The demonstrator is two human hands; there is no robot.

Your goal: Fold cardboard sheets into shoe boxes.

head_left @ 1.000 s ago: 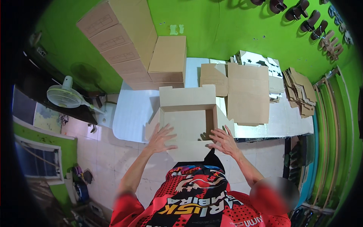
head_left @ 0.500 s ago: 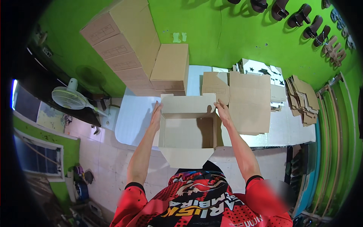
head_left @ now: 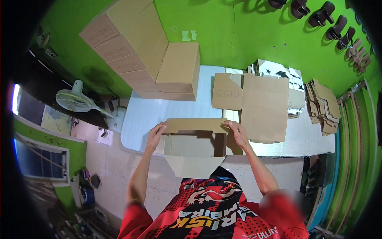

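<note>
In front of me on the table's near edge lies an open cardboard box [head_left: 187, 144], its pale inside showing and its near flap [head_left: 195, 165] hanging toward me. The far flap [head_left: 195, 125] is folded partway over the opening, brown side up. My left hand [head_left: 158, 133] is closed on that flap's left end, fingertips at its corner. At the right end my right hand [head_left: 237, 133] pinches the same flap, thumb and fingers at its edge. The hands partly cover the flap's corners.
Closed cartons [head_left: 131, 51] are stacked at the back left, with one carton [head_left: 179, 65] beside them. Flat cardboard sheets [head_left: 264, 107] and folded pieces [head_left: 321, 105] lie on the white table [head_left: 145, 123] to the right. A fan [head_left: 75, 99] stands left; sandals [head_left: 322, 15] hang on the wall.
Both hands have come nearer to me, swinging the far flap from standing up and back to leaning over the opening. The view has shifted slightly.
</note>
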